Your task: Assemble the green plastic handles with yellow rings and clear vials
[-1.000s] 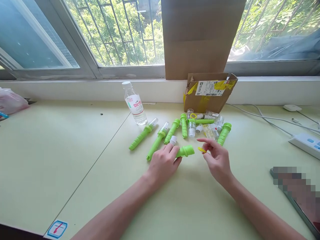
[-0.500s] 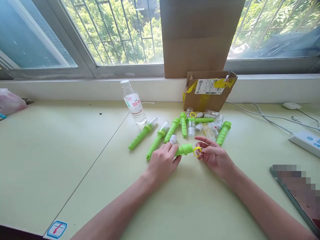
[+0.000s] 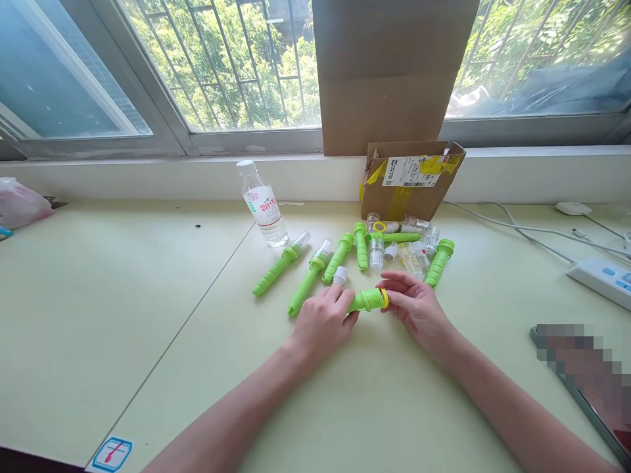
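Note:
My left hand is closed around a green ribbed plastic tube, its threaded end pointing right. At that end sits a yellow ring, pinched by the fingertips of my right hand. Whether the ring is seated on the tube or only against its mouth I cannot tell. A white cap shows just beyond my left fingers. Two green tubes with clear tops, one of them this tube, lie left of my hands. Behind are more green tubes, clear plastic cups and another yellow ring.
A water bottle stands behind the tubes. The cardboard box is at the back by the window sill. On the right are a power strip, cables and a phone. A pink plastic bag lies far left.
My right hand has moved slightly left, bringing the yellow ring from just off the green tube's threaded end up against it. My left hand keeps its hold.

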Motion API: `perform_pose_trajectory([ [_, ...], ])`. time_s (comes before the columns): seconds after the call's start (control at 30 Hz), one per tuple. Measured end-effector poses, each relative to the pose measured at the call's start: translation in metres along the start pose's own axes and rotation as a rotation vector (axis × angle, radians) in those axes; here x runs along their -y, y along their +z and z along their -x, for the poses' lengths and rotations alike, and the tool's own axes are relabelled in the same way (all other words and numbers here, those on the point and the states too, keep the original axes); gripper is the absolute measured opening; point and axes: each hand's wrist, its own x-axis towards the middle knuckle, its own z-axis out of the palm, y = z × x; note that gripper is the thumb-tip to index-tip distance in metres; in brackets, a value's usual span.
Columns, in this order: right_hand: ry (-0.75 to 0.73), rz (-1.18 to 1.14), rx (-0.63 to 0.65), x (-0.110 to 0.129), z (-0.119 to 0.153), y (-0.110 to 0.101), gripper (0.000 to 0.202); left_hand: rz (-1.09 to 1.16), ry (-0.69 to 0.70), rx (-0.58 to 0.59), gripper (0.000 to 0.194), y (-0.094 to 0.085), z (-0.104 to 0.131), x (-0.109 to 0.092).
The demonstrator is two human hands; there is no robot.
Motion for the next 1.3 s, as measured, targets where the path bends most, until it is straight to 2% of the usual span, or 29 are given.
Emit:
perform_pose_trajectory([
  [0.2,-0.026,0.094,-0.029,-0.0013,0.0031,0.0062,0.024,-0.002,-0.003,0.023,0.005,0.0001,0.0,0.0011],
  [0.53,-0.039,0.075,-0.021,-0.0023,0.0031,0.0055,0.025,-0.006,-0.025,-0.001,0.006,-0.0009,-0.0005,0.0002],
  [0.8,-0.06,0.044,-0.062,-0.0028,0.0028,0.0062,0.026,-0.003,-0.053,0.017,0.008,-0.0007,-0.001,0.001],
  [1.3,-0.091,0.217,-0.02,-0.0061,0.0057,0.0079,0.027,-0.01,-0.034,0.028,0.005,-0.0006,-0.0004,0.0007],
])
